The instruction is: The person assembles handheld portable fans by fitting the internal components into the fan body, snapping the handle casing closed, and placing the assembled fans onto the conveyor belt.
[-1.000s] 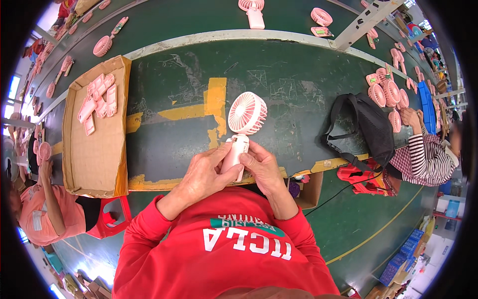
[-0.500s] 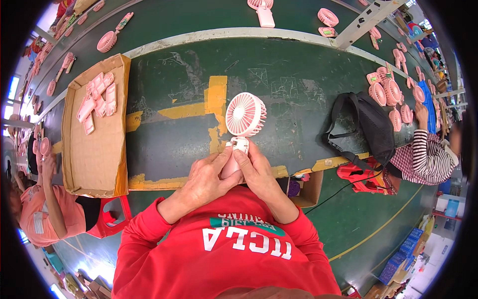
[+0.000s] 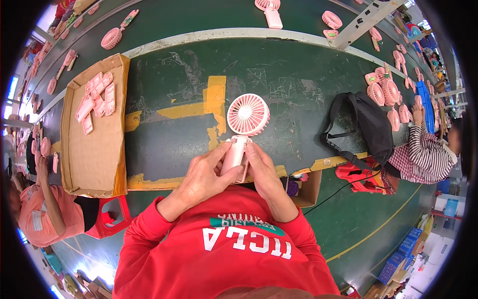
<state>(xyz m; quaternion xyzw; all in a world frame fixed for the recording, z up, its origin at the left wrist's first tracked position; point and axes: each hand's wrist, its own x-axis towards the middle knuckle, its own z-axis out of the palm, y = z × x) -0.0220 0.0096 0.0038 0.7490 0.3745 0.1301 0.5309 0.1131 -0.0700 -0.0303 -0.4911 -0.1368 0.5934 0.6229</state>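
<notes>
Pink handheld fan [image 3: 247,115] gripped in both hands at the near edge of the bench [image 3: 169,149].
Your left hand [image 3: 201,174] clasps the handle from the left, thumb in front; your right hand [image 3: 264,172] grips its right side, with the round head upright above. To your left, the shallow cardboard tray [image 3: 94,162] holds a loose pile of pink casing pieces [image 3: 97,97] toward its far end; its near part is bare. Under the bench to your right, an open carton [image 3: 309,192] contains a purple item [image 3: 292,188], partly hidden. A black bag [image 3: 368,127] occupies the bench on your right, between you and a cluster of pink fans [image 3: 390,93]. A pale rail [image 3: 209,36] bounds the far side.
</notes>
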